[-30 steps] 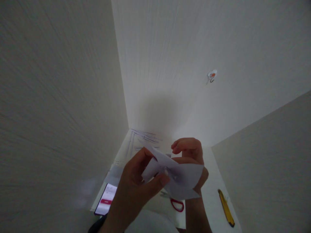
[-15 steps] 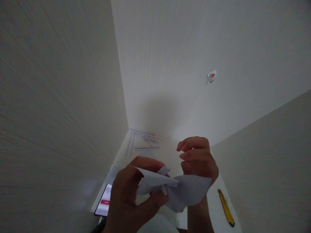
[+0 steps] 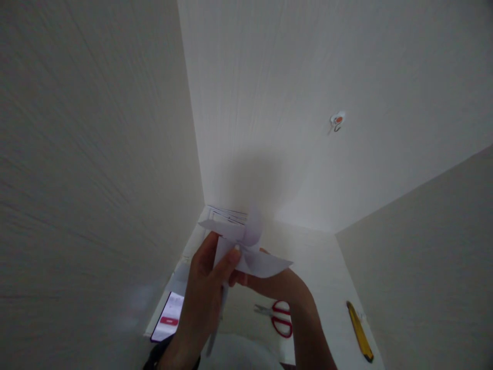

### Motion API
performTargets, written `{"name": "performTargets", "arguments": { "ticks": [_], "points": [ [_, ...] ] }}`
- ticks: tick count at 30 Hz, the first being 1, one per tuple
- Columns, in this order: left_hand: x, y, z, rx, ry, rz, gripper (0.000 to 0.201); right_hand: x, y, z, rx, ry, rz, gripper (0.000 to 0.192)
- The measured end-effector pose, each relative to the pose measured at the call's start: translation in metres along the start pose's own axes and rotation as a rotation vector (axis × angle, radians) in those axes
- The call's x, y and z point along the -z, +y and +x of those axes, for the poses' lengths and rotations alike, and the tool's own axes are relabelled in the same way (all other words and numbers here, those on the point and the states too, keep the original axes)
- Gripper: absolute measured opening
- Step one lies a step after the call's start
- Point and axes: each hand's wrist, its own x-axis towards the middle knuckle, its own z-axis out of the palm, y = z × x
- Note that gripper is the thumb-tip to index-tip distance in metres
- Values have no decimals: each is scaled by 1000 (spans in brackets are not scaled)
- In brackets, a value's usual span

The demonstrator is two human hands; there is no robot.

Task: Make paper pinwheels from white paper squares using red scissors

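Note:
A white paper pinwheel [image 3: 265, 263], its several flaps spreading out from a pinched middle, is held up in front of me. My left hand [image 3: 210, 277] grips it, thumb pressed on the paper near the centre. Behind and beneath the paper is my right hand [image 3: 281, 285], its fingertips at the middle and partly hidden by a flap. A thin pale stick [image 3: 213, 336] runs down from under the pinwheel beside my left wrist; its upper end is hidden. Below my right forearm, red-handled scissors [image 3: 282, 319] lie on the white surface with their blades slightly apart.
A phone [image 3: 167, 316] with a lit screen lies at the left edge. On the right lies a yellow utility knife [image 3: 359, 331]. Dark lines mark the far left corner of the white tabletop [image 3: 319, 257]. Walls close in on three sides, with a hook [image 3: 337, 122] on the back one.
The pinwheel has moved away from me, and its flaps have turned. My right hand has gone from raised and apart to behind the paper. The scissors and pale stick now show.

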Motion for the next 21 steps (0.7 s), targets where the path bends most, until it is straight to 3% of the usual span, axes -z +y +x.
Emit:
{"name": "performTargets", "arguments": {
  "ticks": [4, 7, 16, 21],
  "points": [
    [-3, 3, 5, -20, 59, 18, 14, -4, -2, -3, 32, -226, -29, 32],
    [-4, 4, 8, -11, 83, 48, 12, -7, -1, 0, 51, -374, -80, 35],
    [0, -5, 14, -126, 125, 43, 12, -18, 3, 5, 8, -335, -60, 18],
    [0, -4, 16, -150, 166, 23, 15, -22, 7, 5, -10, -251, -14, 10]
  ]
}}
